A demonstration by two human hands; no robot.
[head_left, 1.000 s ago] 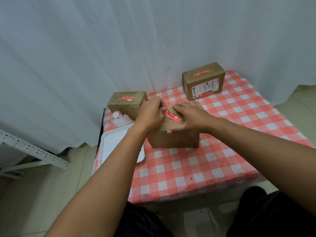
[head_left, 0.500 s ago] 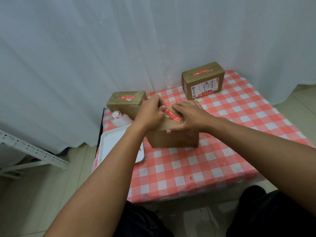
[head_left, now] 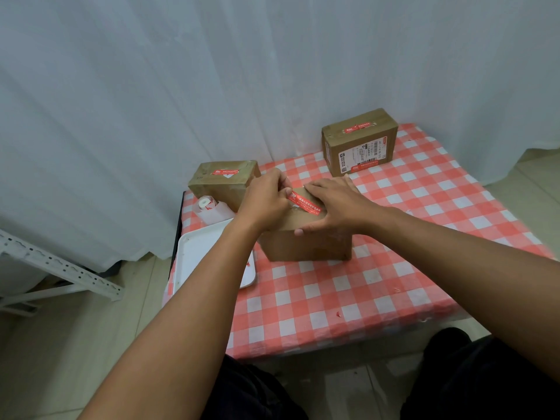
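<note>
A brown cardboard box point(head_left: 306, 247) stands on the red-and-white checked cloth point(head_left: 378, 283), a little toward 9 o'clock from the table's middle. Across its top runs a red strip point(head_left: 304, 203) printed with white characters, too small to read. The left hand point(head_left: 263, 201) has its fingers curled, thumb and fingertips pinching the strip's end at 10 o'clock. The right hand point(head_left: 336, 204) lies flat on the lid with fingers straight, pressing the strip's other end. From this box, a second box point(head_left: 222, 186) with a red sticker sits at 10 o'clock, and a third box point(head_left: 360, 128) at 1 o'clock carries a white shipping label point(head_left: 363, 153) with barcodes — print illegible. A label roll point(head_left: 207, 206) and a white tray point(head_left: 197, 256) lie near 9 o'clock.
</note>
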